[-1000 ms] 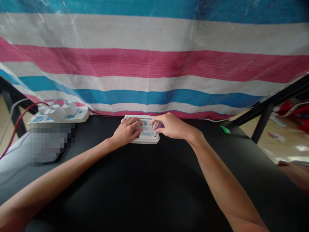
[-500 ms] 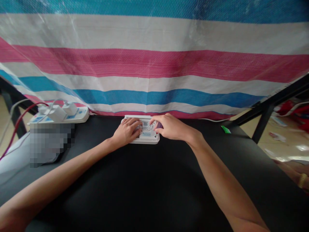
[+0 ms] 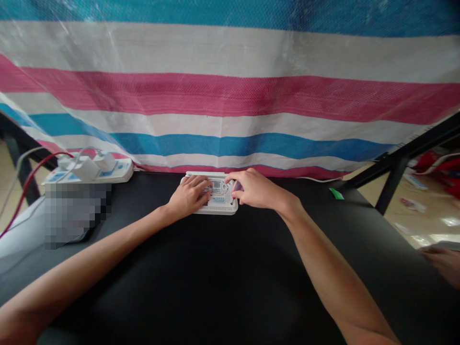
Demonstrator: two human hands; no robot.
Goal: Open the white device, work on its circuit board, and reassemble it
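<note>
The white device (image 3: 219,200) lay between your hands near the table's (image 3: 223,268) far edge, its long axis running side to side, just before the striped sheet (image 3: 219,96). Your left hand (image 3: 190,194) rested unclenched over its left end, while your right hand (image 3: 253,188), nearer its right end, pinched a purple thing (image 3: 237,185), though you couldn't tell whether that touched the device. Room to move lay nearer you, between your forearms; the sheet bounded the far side.
</note>
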